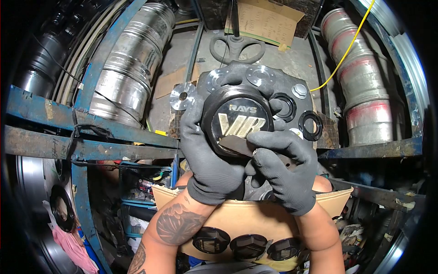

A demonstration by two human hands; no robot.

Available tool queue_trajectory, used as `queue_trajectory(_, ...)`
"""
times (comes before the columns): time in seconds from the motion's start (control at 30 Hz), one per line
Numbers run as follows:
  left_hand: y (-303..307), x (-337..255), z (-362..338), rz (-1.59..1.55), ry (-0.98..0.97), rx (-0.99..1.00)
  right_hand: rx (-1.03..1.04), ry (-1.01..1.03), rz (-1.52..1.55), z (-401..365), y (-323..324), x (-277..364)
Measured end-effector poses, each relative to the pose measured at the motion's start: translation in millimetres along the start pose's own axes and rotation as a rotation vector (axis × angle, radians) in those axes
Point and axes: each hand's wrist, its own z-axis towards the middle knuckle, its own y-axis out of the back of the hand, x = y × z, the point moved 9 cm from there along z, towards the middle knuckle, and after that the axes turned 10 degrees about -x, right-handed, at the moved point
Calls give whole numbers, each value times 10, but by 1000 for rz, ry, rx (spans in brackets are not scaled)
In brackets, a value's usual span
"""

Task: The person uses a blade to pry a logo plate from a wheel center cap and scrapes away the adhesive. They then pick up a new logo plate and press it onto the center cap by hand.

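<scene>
My left hand point(207, 166), in a grey glove, is wrapped round a round black wheel centre cap point(223, 104) marked "RAYS" above large pale letters. The cap's face is turned up toward me. In my gloved right hand point(289, 164), a thin dark flat blade point(236, 144) is pinched between thumb and fingers. Its tip lies at the lower edge of the pale letters. Behind the cap, silver metal discs point(184, 96) and black rings point(311, 126) lie on a dark surface.
Across my lap sits a cardboard piece point(219, 217) with several black caps point(248, 246). Blue metal frames point(54, 141) run along both sides. Stacked metal wheel rims point(121, 86) stand behind them. A steering wheel point(237, 48) lies ahead, and a yellow cable point(349, 48) hangs at right.
</scene>
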Motion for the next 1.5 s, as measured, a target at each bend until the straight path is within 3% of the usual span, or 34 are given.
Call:
queue_trajectory(0.1,-35,20,-29,-50,33,-8,1,-92,24,-20,-6,-17)
queue_trajectory(0.3,-30,23,-24,-72,51,-27,7,-18,28,13,-4,-7)
queue_trajectory(0.5,5,87,0,-96,110,-43,43,368,-321,13,4,308)
queue_trajectory(0.6,21,122,39,-67,112,-61,20,121,-266,32,76,224)
queue_trajectory(0.7,21,172,5,-123,148,-116,44,320,-376,37,55,359)
queue_trajectory(0.9,-3,194,21,-75,136,-94,50,264,-369,50,124,333)
queue_trajectory(1.2,-178,239,-4,-104,191,86,86,335,-370,49,141,367)
queue_trajectory(1.3,-190,259,-34,-216,256,101,100,328,-369,52,140,371)
queue_trajectory(1.4,-237,213,-2,-99,147,166,121,335,-362,39,115,396)
queue_trajectory(1.5,-276,242,-29,-136,216,207,37,237,-154,15,203,312)
